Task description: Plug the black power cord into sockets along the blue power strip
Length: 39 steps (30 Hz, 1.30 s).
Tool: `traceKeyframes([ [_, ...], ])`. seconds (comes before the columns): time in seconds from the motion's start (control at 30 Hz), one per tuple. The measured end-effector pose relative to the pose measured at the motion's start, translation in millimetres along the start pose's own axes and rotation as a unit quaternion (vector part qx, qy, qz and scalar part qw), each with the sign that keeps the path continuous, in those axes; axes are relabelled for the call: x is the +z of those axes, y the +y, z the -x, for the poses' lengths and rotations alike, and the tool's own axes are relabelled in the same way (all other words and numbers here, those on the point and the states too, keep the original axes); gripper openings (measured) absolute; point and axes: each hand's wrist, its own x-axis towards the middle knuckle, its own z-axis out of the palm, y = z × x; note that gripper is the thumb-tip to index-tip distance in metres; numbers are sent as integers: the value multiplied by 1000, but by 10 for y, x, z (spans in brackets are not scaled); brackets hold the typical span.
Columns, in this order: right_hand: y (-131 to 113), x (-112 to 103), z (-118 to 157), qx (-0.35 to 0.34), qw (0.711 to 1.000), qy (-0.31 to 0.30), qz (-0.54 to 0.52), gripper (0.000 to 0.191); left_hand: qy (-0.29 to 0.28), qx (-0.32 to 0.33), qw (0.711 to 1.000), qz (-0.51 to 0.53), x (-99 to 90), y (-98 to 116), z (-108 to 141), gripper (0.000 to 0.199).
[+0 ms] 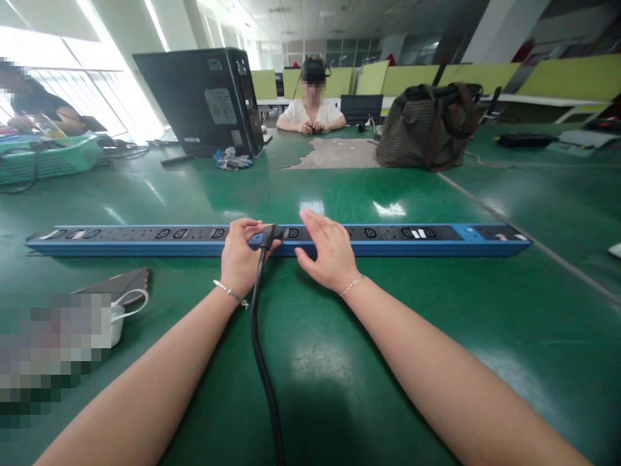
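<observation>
A long blue power strip (412, 248) with a black socket face lies crosswise on the green table. Just left of its middle, my left hand (241, 254) is closed around a black power plug (272, 237). The plug is at the socket face; whether its pins are seated is hidden. From it a thick black cable (264, 369) runs down toward me and out of view. My right hand (330, 251) rests over the strip just right of the plug, fingers stretched and thumb apart, with nothing in it.
A green table (436, 310) spreads around the strip. Behind it stand a black computer case (204, 103), a patterned glove (233, 159) and a brown bag (412, 129). A person (311, 103) sits opposite. At left are a green basket (63, 162), another person (43, 103) and a phone-like object (121, 285).
</observation>
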Motion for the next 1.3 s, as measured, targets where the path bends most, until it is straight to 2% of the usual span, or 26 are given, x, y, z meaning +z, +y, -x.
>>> traceKeyframes([
  [0.1,-115,-4,-6,-131,990,-13,-46,50,6,35,995,-88,5,94,23,35],
  [0.2,-173,35,-3,-170,982,-12,-78,36,-9,90,985,-147,12,146,42,32],
  [0.33,-133,33,-8,-148,984,21,-94,28,-79,139,975,-152,15,126,53,37],
  [0.43,-47,-26,-18,-116,986,71,-95,31,-136,169,956,-196,15,79,56,43],
  [0.53,64,-68,-19,-68,988,102,-89,38,-171,159,939,-254,21,22,67,49],
  [0.67,190,-37,-8,2,988,127,-85,40,-174,141,929,-293,22,15,99,49],
  [0.83,235,47,0,47,985,141,-91,39,-176,200,913,-308,7,140,150,45],
  [0.93,231,81,-6,52,987,120,-89,38,-185,212,907,-315,27,195,189,46],
  [1.07,227,109,-24,40,992,87,-83,37,-195,185,907,-324,99,231,262,50],
  [1.3,225,108,-36,21,995,77,-59,37,-192,161,915,-315,156,279,304,51],
])
